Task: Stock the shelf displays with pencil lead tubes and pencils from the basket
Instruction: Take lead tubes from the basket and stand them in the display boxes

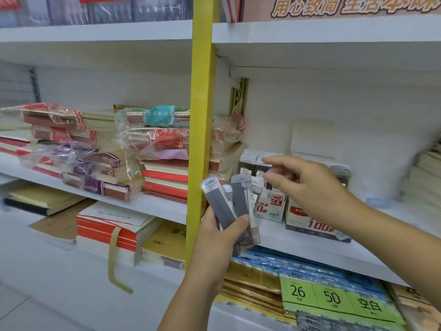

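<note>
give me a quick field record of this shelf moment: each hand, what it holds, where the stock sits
left hand: grips a fan of lead tubes, upright, in front of the yellow post
right hand: reaches over the display box; blurred, so grasp unclear
display box: on the white shelf, marked HB 0.5, upright tubes inside
second box: beside the display box, partly behind the right arm
notebooks: stacked in the bay left of the post
basket: not in view
</note>
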The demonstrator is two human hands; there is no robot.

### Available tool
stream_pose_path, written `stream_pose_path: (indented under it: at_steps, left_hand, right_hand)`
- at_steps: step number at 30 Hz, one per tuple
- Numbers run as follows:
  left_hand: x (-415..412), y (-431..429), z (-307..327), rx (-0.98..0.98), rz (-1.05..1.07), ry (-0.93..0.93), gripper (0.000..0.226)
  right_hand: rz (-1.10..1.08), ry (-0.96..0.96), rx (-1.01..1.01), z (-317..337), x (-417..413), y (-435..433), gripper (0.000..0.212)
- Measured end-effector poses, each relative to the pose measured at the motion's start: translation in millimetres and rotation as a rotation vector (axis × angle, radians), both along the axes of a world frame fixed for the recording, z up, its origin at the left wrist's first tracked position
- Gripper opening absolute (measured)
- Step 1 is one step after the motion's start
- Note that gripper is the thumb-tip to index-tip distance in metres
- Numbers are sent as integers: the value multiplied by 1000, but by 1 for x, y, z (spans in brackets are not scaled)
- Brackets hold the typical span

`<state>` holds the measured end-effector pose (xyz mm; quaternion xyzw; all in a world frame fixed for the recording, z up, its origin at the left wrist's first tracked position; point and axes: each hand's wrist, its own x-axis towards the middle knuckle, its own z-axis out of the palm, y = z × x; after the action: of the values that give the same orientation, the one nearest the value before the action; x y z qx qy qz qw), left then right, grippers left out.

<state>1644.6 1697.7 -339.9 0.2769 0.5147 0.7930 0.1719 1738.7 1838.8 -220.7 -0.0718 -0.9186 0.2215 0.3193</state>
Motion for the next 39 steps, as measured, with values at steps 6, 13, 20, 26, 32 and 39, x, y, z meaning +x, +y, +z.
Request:
stream_pose_path:
  at_steps: [6, 13, 20, 26, 32, 39]
  left_hand:
    - [10, -3, -1, -5, -69, -7, 29]
    - [12, -9, -3, 21, -191, -32, 36]
    - [11, -13, -3, 65, -199, -42, 46]
    - [12, -12, -5, 39, -90, -5, 37]
    - [12, -12, -3, 53, -64, -1, 34]
    - [10, -9, -2, 52, -22, -5, 34]
  right_hand:
    - [212, -138, -398, -18, 1, -15, 34]
    - [231, -38, -522, -20, 14, -11, 35]
    - [297, -35, -582, -15, 23, -6, 30]
    - [213, -58, -474, -14, 26, -3, 25]
    - [177, -60, -472, -13, 33, -1, 37]
    - [95, 102, -363, -1, 35, 6, 33]
